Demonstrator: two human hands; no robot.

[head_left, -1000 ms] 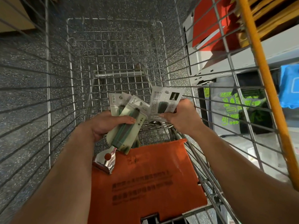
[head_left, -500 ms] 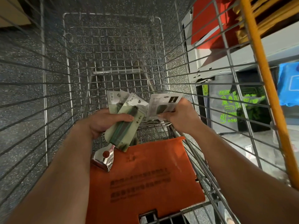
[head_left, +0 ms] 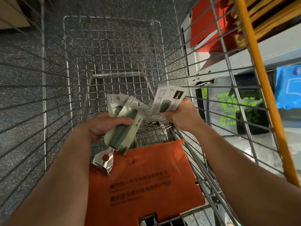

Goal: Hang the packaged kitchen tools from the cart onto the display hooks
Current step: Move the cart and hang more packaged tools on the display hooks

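Hovering inside the cart (head_left: 112,17), left hand (head_left: 104,126) grips green packaged tools (head_left: 125,129); right hand (head_left: 184,116) pinches one pack (head_left: 169,98) above the cart's orange flap (head_left: 146,176).

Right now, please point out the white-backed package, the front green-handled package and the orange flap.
White-backed package (head_left: 169,99): head view, printed card face.
Front green-handled package (head_left: 122,134): head view, green handle.
Orange flap (head_left: 154,162): head view, bare upper middle.

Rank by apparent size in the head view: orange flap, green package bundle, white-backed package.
1. orange flap, though it is nearest the camera
2. green package bundle
3. white-backed package
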